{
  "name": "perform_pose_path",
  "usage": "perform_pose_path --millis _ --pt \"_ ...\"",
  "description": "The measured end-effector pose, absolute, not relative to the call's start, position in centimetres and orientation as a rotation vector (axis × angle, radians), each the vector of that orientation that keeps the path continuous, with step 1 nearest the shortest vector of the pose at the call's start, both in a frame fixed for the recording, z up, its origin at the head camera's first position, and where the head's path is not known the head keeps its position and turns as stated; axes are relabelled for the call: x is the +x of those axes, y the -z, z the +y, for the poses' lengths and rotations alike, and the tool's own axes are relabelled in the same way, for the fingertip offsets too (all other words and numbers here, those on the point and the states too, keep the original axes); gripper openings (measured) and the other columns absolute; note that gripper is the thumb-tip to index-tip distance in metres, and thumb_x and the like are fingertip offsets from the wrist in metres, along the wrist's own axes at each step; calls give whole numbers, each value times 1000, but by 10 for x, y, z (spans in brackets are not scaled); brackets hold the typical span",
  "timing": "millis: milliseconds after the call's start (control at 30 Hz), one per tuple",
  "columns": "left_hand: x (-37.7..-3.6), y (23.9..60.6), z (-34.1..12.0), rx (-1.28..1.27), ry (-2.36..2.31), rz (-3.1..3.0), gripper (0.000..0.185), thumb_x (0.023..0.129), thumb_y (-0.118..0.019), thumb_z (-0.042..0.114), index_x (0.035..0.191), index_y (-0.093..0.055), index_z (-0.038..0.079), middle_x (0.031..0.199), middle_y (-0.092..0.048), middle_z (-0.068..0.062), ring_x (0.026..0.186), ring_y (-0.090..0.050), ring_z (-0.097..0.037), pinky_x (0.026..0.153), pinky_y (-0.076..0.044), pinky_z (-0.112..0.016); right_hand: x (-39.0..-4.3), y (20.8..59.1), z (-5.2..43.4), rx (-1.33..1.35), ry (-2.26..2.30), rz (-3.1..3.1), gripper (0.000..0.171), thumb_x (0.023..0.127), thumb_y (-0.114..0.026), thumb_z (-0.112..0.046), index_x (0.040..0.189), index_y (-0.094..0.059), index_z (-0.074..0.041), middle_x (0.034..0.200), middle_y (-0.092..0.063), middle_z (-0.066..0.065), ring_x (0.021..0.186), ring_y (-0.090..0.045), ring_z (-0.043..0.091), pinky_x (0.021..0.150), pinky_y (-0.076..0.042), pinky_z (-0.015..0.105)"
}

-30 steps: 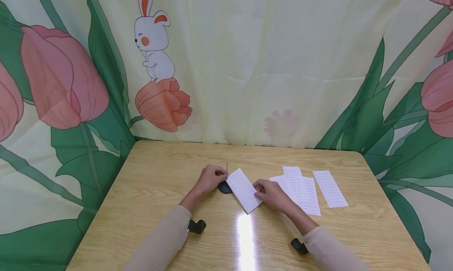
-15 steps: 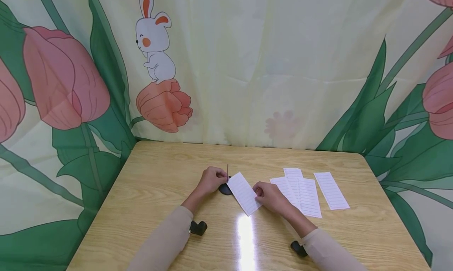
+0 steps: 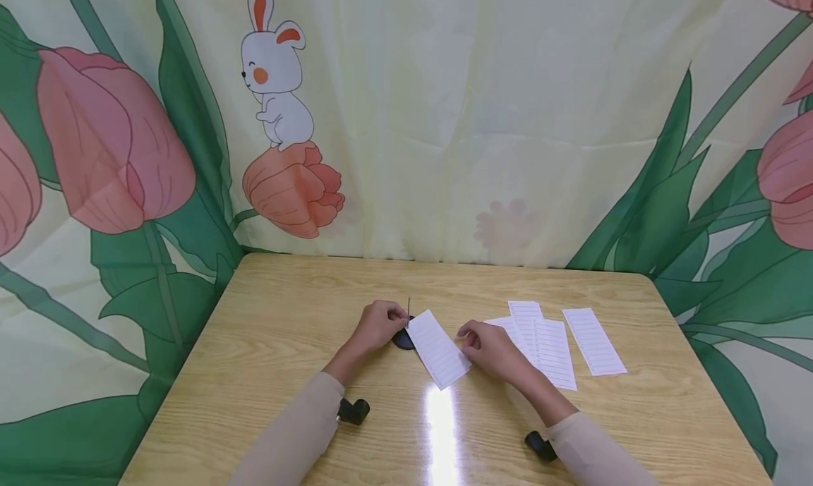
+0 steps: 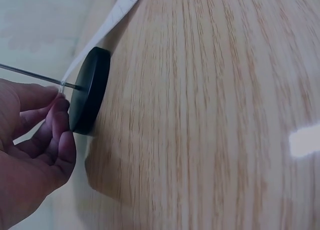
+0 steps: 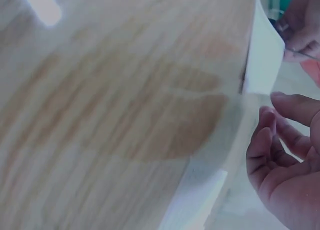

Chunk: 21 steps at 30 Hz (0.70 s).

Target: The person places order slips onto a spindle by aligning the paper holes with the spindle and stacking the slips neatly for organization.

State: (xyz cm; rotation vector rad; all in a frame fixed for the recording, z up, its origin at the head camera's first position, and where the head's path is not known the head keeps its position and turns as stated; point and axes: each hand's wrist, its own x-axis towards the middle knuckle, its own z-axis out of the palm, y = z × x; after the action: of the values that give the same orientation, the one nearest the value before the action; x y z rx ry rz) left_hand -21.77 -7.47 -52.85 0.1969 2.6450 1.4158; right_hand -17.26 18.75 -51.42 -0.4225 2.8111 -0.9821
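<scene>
A black round-based bill spike (image 3: 403,340) stands on the table, its thin metal rod (image 4: 30,73) pointing up. A white lined paper slip (image 3: 438,350) reaches the rod with its upper left corner, low above the base. My left hand (image 3: 378,322) pinches that corner beside the rod; the left wrist view shows thumb and fingertips there. Whether the rod goes through the paper is hidden by the fingers. Off the slip's right edge, my right hand (image 3: 492,348) holds nothing, its thumb and forefinger apart in the right wrist view.
Several overlapping lined slips (image 3: 551,352) lie beyond the right hand, and a single slip (image 3: 594,341) lies farther right. The wooden table (image 3: 305,281) ends at a printed curtain (image 3: 406,119). Black wrist-worn devices (image 3: 354,411) hang under both forearms.
My right hand has let go of the slip's right edge and its fingers have parted. The slip's free end now lies slightly lower. My left hand has stayed at the rod.
</scene>
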Motion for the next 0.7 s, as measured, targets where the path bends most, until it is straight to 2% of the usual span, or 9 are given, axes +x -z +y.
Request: perform_pose_path --millis 233,367,700 --pt "-216 525 -80 245 -1423 2665 4 94 -73 7 96 -76 6 84 -69 -3 77 -61 -12 72 -52 -27 -174 507 209 -425 1067 2839 18 94 -73 -5 112 -72 -3 87 -68 -3 79 -62 8 69 -51 24" --pt "-214 525 -84 283 -1426 2679 6 94 -74 6 99 -76 5 91 -70 -5 81 -62 -13 74 -53 -28 -172 502 223 -387 1089 2850 20 95 -72 -7 114 -72 -3 88 -69 -2 82 -64 10 69 -51 23" --pt "-205 529 -91 331 -1367 2701 34 90 -79 12 123 -70 7 121 -65 -10 111 -64 -27 95 -54 -44 -169 498 266 -280 1059 2912 24 94 -75 -11 117 -71 -4 95 -72 1 85 -67 14 68 -51 22"
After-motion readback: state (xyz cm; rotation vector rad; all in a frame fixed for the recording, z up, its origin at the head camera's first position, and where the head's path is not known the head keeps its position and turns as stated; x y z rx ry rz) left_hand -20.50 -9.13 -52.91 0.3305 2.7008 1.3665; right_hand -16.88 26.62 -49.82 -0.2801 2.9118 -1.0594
